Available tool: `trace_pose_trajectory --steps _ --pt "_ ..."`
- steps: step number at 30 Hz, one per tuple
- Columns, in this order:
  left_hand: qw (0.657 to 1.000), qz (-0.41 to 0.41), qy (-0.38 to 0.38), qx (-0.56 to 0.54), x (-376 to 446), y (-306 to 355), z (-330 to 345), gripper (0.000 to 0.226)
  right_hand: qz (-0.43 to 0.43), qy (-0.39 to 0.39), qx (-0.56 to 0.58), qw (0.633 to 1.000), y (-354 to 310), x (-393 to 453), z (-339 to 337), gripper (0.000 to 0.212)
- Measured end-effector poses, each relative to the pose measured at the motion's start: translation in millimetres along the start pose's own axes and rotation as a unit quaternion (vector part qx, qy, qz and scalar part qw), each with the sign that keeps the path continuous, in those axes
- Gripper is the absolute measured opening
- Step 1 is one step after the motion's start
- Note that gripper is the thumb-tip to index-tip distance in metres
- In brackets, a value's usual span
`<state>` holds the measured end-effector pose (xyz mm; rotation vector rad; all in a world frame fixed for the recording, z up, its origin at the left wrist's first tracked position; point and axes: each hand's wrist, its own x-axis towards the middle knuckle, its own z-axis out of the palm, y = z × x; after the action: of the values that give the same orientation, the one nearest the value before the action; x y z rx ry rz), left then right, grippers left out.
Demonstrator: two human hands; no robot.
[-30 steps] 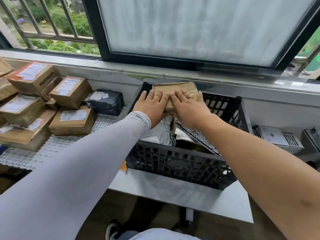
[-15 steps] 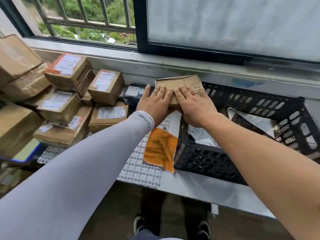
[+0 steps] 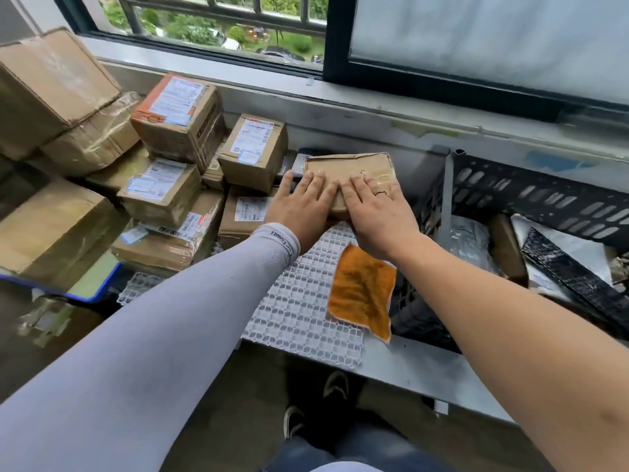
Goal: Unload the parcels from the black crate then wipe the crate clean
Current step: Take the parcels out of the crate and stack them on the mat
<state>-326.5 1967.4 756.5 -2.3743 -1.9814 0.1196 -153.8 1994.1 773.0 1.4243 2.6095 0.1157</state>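
**Desk:** Parcels first. Where are they?

**Photographer:** One brown cardboard parcel (image 3: 350, 172) sits at centre frame, between the stack of boxes (image 3: 177, 158) at left and the black crate (image 3: 531, 199) at right. Both hands lie on its top, side by side.

**Desk:** Gripping it?

**Photographer:** The left hand (image 3: 301, 206), in a pale grey sleeve (image 3: 204, 301), lies flat with fingers straight and its thumb out past the parcel's left edge. The right hand (image 3: 376, 207), a ring on one finger, lies flat too, fingers straight. Whether the thumbs hook under the near edge, I cannot tell.

**Desk:** Is the parcel resting on anything?

**Photographer:** Its underside is hidden by the hands, so I cannot tell. Below it lies a white plastic grid mat (image 3: 299, 308) on the grey table (image 3: 425, 373).

**Desk:** And the crate?

**Photographer:** At right of frame, on the table beneath the window sill (image 3: 374, 107). Inside it lie a grey plastic mailer (image 3: 468, 240) and a dark bag (image 3: 571, 277), among others.

**Desk:** Anything else?

**Photographer:** An orange cloth (image 3: 362, 291) lies at lower centre, on the mat's right edge, just beside the crate's left wall. The person's shoes (image 3: 335, 383) show at the bottom.
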Motion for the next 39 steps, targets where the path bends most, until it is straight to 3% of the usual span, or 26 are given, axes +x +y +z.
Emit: trace_pose_trajectory --steps 17,39 --pt "0.995 -0.052 -0.082 0.036 -5 -60 54 0.063 -0.058 -0.026 0.064 0.996 -58 67 56 0.075" --pt "0.989 0.082 -0.124 -0.022 -34 -160 135 0.072 0.113 -0.096 0.09 0.985 -185 78 98 0.08"
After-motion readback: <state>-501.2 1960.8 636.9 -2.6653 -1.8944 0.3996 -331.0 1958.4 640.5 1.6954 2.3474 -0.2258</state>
